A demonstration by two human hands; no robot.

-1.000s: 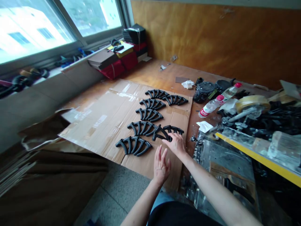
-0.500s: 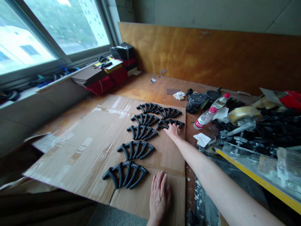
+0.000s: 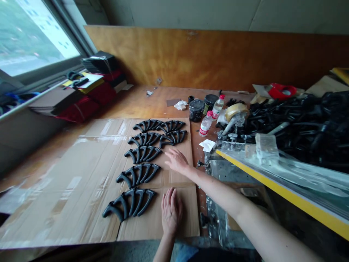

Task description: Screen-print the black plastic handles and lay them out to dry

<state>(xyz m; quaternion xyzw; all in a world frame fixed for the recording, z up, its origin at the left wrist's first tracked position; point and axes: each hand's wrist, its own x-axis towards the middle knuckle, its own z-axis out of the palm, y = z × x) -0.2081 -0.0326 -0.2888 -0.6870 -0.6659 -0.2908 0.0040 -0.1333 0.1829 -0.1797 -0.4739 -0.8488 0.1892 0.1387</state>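
Several sets of black curved plastic parts lie in two columns on a flattened cardboard sheet (image 3: 81, 163). My left hand (image 3: 171, 210) rests flat and open on the cardboard, just right of the nearest set (image 3: 128, 203). My right hand (image 3: 177, 161) hovers open above the cardboard, empty, a little below the set at the right column's near end (image 3: 173, 137) and right of the middle set (image 3: 142, 153).
Right of the cardboard are a black pot (image 3: 196, 109), two small bottles (image 3: 206, 123), a tape roll (image 3: 235, 108), a clear-covered frame with a yellow edge (image 3: 272, 185) and a heap of black parts (image 3: 308, 123). Stacked red and dark sheets (image 3: 81, 102) sit below the window.
My right hand let go of the set it had placed at the right column's near end and drew back toward me, open. The left hand stayed flat. The view swung right.
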